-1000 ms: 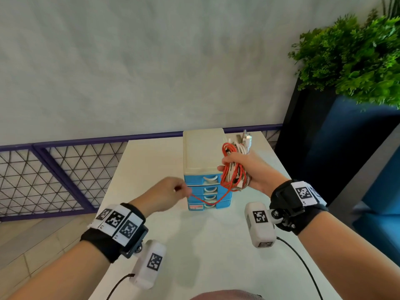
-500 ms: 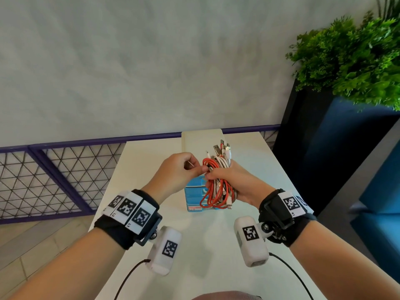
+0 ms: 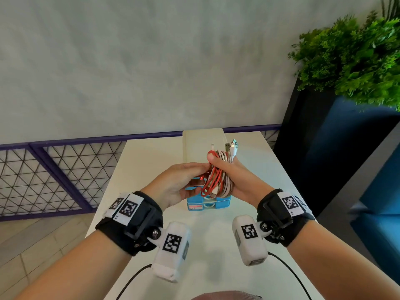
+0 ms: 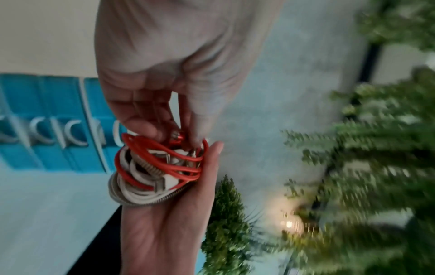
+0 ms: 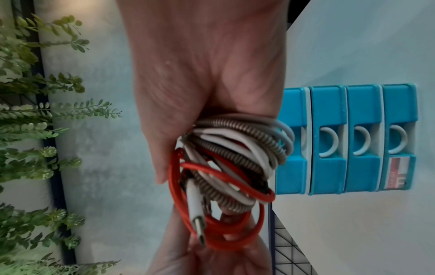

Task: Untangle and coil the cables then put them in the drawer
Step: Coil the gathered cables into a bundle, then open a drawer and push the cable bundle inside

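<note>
My right hand (image 3: 218, 167) grips a coiled bundle of cables (image 3: 218, 182), red, white and braided, with the thumb across its top and plugs sticking out above. My left hand (image 3: 202, 174) pinches the red cable's metal-tipped end (image 4: 176, 138) against the bundle's left side. In the right wrist view the bundle (image 5: 235, 158) fills my curled fingers and a white plug (image 5: 195, 204) hangs loose. Just behind the hands stands the small drawer unit (image 3: 203, 139), cream on top with blue drawers (image 5: 353, 139), all closed.
The white table (image 3: 216, 245) runs from me to a grey wall. A purple mesh railing (image 3: 54, 169) lies to the left. A dark planter with green foliage (image 3: 357, 61) stands at the right, beside blue seating.
My left hand, which held the red cable's end stretched out to the left, has come in to the bundle. The red cable's loose loop is now gathered into the coil.
</note>
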A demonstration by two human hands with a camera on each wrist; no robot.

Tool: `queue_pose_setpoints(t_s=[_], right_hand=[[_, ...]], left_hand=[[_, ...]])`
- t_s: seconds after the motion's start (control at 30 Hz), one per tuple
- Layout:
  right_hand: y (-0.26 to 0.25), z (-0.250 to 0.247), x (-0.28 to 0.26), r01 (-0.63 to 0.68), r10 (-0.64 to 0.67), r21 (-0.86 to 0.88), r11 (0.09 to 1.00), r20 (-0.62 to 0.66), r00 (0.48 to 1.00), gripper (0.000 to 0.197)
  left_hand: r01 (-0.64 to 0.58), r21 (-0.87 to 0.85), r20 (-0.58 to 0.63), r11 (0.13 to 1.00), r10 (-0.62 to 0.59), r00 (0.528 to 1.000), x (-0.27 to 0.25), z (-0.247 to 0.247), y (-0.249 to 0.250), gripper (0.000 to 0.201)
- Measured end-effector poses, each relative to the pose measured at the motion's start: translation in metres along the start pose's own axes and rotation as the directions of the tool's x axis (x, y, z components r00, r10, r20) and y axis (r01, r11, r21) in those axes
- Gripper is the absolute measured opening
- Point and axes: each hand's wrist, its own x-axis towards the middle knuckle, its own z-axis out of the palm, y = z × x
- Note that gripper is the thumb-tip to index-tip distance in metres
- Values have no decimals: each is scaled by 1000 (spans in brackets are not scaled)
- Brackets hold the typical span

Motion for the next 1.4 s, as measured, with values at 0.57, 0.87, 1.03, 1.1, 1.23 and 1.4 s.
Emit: queue_pose_setpoints(t_s=[0.57, 0.87, 1.03, 1.1, 1.23, 1.4], right_hand=[[-5, 7, 1, -70, 58, -421, 905, -42, 997, 40], [-11, 16, 0, -214, 316, -525, 824, 114, 942, 19], [-10, 23, -5, -249, 487, -660, 709, 202, 850, 15], [-9, 22, -6, -259, 521, -672, 694, 221, 824, 15], [-3, 21, -4, -283, 526, -647, 708, 217, 822, 17], [-3, 20, -1, -255, 521, -691, 676, 204, 829, 18]], left_hand=[[-187, 276, 96, 943, 167, 981, -9, -20, 0, 19], [-428, 832, 555, -353, 503, 663, -6, -33, -16, 97], [-418, 678, 724, -604, 450, 523, 6, -28, -23, 70], [-448, 639, 765, -625, 456, 455, 13, -28, -23, 55], [-506, 614, 789, -605, 480, 383, 22, -27, -26, 27], [-516, 655, 755, -552, 511, 411, 31, -27, -33, 21]])
